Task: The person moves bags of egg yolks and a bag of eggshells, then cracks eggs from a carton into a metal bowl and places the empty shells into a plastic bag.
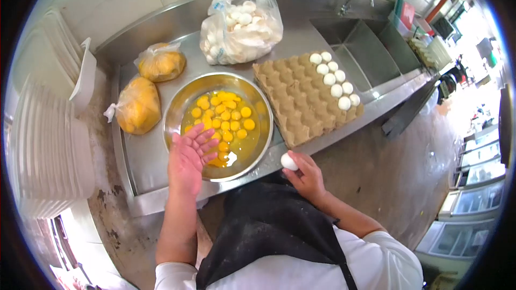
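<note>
Yolks [235, 115] pool in that steel bowl [176, 106], centre-left, the left hand [190, 156] loosely spread above; the right hand [308, 178] grips an egg [288, 161] below the part-filled carton [296, 96], centre-right.

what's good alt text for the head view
A person's right hand holds a white egg while the open left hand hovers over a metal bowl of egg yolks. A partly filled egg tray sits beside it on the steel counter, near a clear bag of apparent eggshells.

on the table [148, 164], yolks [235, 125] lie in the bowl [179, 102], egg tray [298, 99] to its right, two bags [138, 106] to its left.
</note>
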Demonstrator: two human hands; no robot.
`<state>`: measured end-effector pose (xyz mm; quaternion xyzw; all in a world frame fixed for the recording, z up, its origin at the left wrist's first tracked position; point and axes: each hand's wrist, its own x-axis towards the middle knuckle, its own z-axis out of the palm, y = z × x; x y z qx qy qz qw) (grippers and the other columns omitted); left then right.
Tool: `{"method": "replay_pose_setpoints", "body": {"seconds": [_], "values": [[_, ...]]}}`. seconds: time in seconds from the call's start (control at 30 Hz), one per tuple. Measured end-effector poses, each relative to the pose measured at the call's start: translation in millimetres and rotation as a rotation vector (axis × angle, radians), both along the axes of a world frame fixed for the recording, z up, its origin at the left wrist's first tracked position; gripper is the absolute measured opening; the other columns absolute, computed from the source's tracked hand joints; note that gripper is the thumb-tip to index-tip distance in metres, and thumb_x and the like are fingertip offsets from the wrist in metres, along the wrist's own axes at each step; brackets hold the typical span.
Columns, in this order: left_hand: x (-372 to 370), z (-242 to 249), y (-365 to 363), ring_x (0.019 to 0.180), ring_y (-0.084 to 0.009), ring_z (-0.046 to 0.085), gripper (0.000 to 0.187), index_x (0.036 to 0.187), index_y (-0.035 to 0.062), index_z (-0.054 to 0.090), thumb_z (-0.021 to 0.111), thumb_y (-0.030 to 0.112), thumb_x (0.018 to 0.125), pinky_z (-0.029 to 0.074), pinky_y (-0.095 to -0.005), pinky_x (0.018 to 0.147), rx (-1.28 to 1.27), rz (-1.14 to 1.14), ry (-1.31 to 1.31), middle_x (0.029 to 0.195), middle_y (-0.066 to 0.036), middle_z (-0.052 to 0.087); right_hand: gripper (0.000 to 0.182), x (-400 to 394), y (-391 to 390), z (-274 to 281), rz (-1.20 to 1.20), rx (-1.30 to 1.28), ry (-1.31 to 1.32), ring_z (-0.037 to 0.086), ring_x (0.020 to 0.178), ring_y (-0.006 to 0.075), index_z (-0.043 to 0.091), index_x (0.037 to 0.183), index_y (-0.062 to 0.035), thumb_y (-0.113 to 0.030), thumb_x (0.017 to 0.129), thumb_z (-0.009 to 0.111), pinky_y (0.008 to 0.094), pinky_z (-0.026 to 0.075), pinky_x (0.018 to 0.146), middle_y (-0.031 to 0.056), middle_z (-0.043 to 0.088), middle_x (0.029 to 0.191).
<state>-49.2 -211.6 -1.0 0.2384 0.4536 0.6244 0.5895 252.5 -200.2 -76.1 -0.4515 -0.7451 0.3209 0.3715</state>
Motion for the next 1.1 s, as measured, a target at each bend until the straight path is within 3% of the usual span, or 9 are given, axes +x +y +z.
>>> {"method": "replay_pose_setpoints", "body": {"seconds": [0.2,0.33,0.43,0.53,0.6,0.63,0.73,0.8,1.1], "values": [[-3.8,12.3,0.5,0.099,-0.0237,0.064,0.070,0.131,-0.0010,0.047,0.027,0.058,0.099,0.054,-0.0332,0.079,0.043,-0.050,0.024,0.117,-0.017,0.062,0.043,-3.5,-4.8,-5.0,-0.028,0.276,-0.019,0.065,0.094,0.0309,0.061,0.122,-0.0059,-0.012,0.081,0.074,0.0355,0.053,0.079,0.0154,0.064,0.110],[0.4,13.0,1.3,0.097,-0.0221,0.064,0.066,0.132,0.0000,0.047,0.032,0.055,0.099,0.052,-0.0323,0.079,0.037,-0.099,0.099,0.115,-0.015,0.063,0.043,-2.4,-5.8,-24.8,-0.024,0.227,-0.168,0.064,0.094,0.0324,0.061,0.121,-0.0056,-0.011,0.080,0.074,0.0361,0.053,0.079,0.0157,0.063,0.110],[2.5,7.9,-3.0,0.097,-0.0205,0.063,0.058,0.131,0.0011,0.048,0.039,0.048,0.098,0.050,-0.0318,0.080,0.018,-0.115,0.198,0.114,-0.013,0.064,0.041,-10.5,-7.5,-11.5,-0.027,0.233,-0.197,0.064,0.094,0.0279,0.061,0.121,-0.0048,-0.013,0.083,0.072,0.0325,0.052,0.078,0.0155,0.063,0.111],[7.8,4.4,-3.3,0.097,-0.0191,0.063,0.049,0.130,0.0024,0.051,0.048,0.039,0.097,0.049,-0.0314,0.081,-0.006,-0.178,0.274,0.114,-0.012,0.064,0.043,-35.3,-1.6,19.0,-0.050,-0.036,0.075,0.064,0.091,0.0193,0.056,0.128,-0.0039,-0.016,0.088,0.068,0.0280,0.051,0.078,0.0121,0.063,0.113],[11.9,5.0,-0.8,0.097,-0.0185,0.062,0.045,0.129,0.0030,0.053,0.053,0.033,0.095,0.049,-0.0312,0.081,-0.018,-0.213,0.286,0.114,-0.012,0.064,0.047,-52.5,9.9,30.6,-0.002,-0.570,0.627,0.060,0.084,0.0107,0.049,0.136,-0.0044,-0.018,0.093,0.063,0.0235,0.049,0.073,0.0069,0.062,0.111],[14.1,7.0,2.8,0.098,-0.0185,0.062,0.043,0.127,0.0032,0.054,0.056,0.031,0.094,0.048,-0.0305,0.081,-0.003,-0.251,0.327,0.114,-0.011,0.064,0.048,-57.9,17.6,45.0,0.034,-0.773,0.696,0.058,0.077,0.0081,0.044,0.139,-0.0063,-0.019,0.096,0.060,0.0224,0.047,0.066,0.0028,0.062,0.109],[6.8,1.4,19.1,0.099,-0.0165,0.062,0.041,0.126,0.0030,0.057,0.063,0.022,0.091,0.048,-0.0295,0.084,0.033,-0.271,0.349,0.113,-0.009,0.065,0.045,-81.8,40.0,70.7,0.140,-0.983,0.881,0.057,0.074,0.0080,0.046,0.138,-0.0084,-0.021,0.096,0.058,0.0215,0.045,0.063,0.0012,0.062,0.106],[0.9,0.1,31.2,0.093,-0.0117,0.060,0.038,0.124,0.0030,0.060,0.066,0.015,0.089,0.048,-0.0273,0.081,0.242,-0.283,0.564,0.110,-0.005,0.066,0.043,-93.5,56.4,73.0,0.184,-1.000,0.839,0.057,0.074,0.0085,0.048,0.135,-0.0096,-0.025,0.096,0.057,0.0228,0.046,0.064,0.0006,0.062,0.107],[-18.2,22.2,45.3,0.092,-0.0111,0.065,0.040,0.122,0.0012,0.061,0.068,0.004,0.082,0.052,-0.0256,0.081,0.227,-0.357,0.723,0.109,-0.006,0.067,0.039,-114.9,90.8,88.6,0.458,-1.131,0.607,0.054,0.072,0.0071,0.054,0.130,-0.0129,-0.035,0.098,0.052,0.0224,0.044,0.063,-0.0012,0.063,0.102]]}}
